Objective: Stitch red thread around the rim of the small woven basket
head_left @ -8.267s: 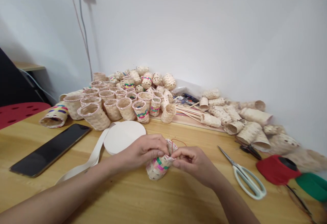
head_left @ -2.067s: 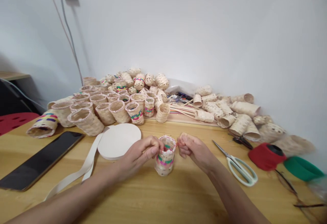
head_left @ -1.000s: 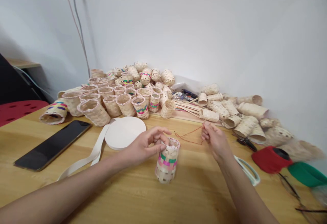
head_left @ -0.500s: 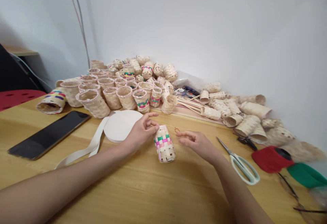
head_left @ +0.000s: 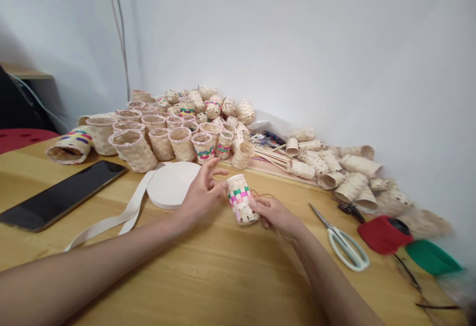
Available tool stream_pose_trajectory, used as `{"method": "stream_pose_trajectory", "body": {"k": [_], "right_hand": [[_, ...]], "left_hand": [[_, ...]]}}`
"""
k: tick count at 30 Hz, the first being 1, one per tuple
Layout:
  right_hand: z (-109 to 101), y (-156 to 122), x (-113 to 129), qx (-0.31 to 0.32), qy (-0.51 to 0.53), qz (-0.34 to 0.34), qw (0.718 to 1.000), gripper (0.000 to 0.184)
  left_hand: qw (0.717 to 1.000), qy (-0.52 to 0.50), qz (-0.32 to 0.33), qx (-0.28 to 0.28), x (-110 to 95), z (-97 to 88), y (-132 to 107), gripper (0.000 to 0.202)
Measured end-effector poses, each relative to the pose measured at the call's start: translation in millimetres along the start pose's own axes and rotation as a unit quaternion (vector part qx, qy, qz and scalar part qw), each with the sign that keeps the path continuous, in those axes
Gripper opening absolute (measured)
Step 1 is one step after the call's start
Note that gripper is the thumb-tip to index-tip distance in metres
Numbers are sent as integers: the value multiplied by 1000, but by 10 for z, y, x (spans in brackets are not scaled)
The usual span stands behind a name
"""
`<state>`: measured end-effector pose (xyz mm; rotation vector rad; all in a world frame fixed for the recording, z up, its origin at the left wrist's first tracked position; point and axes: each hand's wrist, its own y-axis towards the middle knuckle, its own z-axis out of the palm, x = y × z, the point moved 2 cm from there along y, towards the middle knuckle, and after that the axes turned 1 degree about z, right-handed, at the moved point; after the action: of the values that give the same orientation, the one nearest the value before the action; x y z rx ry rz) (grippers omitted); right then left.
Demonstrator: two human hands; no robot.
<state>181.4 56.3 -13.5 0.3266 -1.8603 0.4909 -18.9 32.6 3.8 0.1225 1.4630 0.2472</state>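
A small woven basket (head_left: 241, 202) with green, magenta and pink bands is in front of me, its rim tilted up and away. My right hand (head_left: 277, 215) is closed on its lower right side, thumb on the weave. A thin reddish-orange strand (head_left: 262, 195) curves from behind the basket over the right fingers; whether the fingers pinch it is hidden. At the rim's left side, my left hand (head_left: 206, 187) has its fingers apart, the thumb tip at or very close to the basket. A roll of white ribbon (head_left: 171, 185) lies beneath and left of that hand.
Several woven baskets (head_left: 181, 143) stand and lie at the back left; more plain ones (head_left: 353, 186) are heaped right. Wood strips (head_left: 271, 156) lie between. Scissors (head_left: 345, 244), a red pouch (head_left: 385, 235), a green piece (head_left: 433, 256) and glasses (head_left: 409, 274) sit right; a phone (head_left: 63, 194) left.
My right hand has moved left and taken hold of the basket. My left fingers have loosened from the rim. The basket has tilted and shifted slightly up; the whole view has shifted a little.
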Motion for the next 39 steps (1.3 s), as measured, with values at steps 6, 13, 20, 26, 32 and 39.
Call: {"method": "stream_pose_trajectory", "body": {"k": [6,13,20,26,32,39], "right_hand": [[4,40,-50,-20,157,7,987,50],[168,17,-28,11,150,7,989,48],[45,-105,246,-187,-77,-173,964,37],[195,-258,326,-195,-361,-387,826,43],[287,-261,304,-232,-435,-462,737,40],[317,-282,330,-274,-454,-492,690,31]], "left_hand": [[989,-76,-102,74,160,70,-27,53],[906,-310,-212,196,160,238,-169,33],[923,-317,-195,93,160,145,-61,22],[914,-341,-192,103,179,155,-54,25],[902,-360,-214,103,214,186,-81,26],[902,-363,-212,101,229,193,-87,28]]}}
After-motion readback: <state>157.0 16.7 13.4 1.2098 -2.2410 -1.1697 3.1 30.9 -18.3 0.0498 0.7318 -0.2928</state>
